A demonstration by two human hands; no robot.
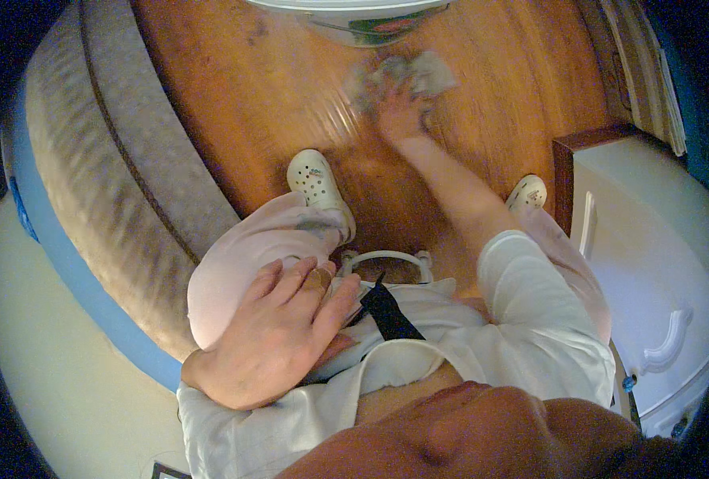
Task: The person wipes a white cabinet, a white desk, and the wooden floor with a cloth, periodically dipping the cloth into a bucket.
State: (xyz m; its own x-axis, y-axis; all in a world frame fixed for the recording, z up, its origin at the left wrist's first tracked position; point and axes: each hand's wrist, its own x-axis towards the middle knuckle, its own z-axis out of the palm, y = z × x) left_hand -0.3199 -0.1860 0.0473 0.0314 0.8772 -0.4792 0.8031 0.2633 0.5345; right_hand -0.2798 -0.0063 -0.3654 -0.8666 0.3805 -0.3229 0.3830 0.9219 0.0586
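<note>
My right hand (403,114) reaches down to the wooden floor (258,102). It lies on a crumpled grey-white cloth (435,73), its fingers somewhat spread. Hand and cloth are both blurred, so the grip shows poorly. Above my left knee, my left hand (276,335) hovers or rests with its back up. Nothing shows in it, and its fingers are slightly apart; I cannot tell whether it touches the pink trouser leg (222,287). Dark straps or cords (390,308) hang at my chest.
Along the left runs a couch or bed with a ribbed beige cover (90,173). White cabinet fronts (642,239) with handles stand at right. A white curved object (354,7) is at the top. Between my cream clogs (315,179) and body shows a white curved bar (387,256).
</note>
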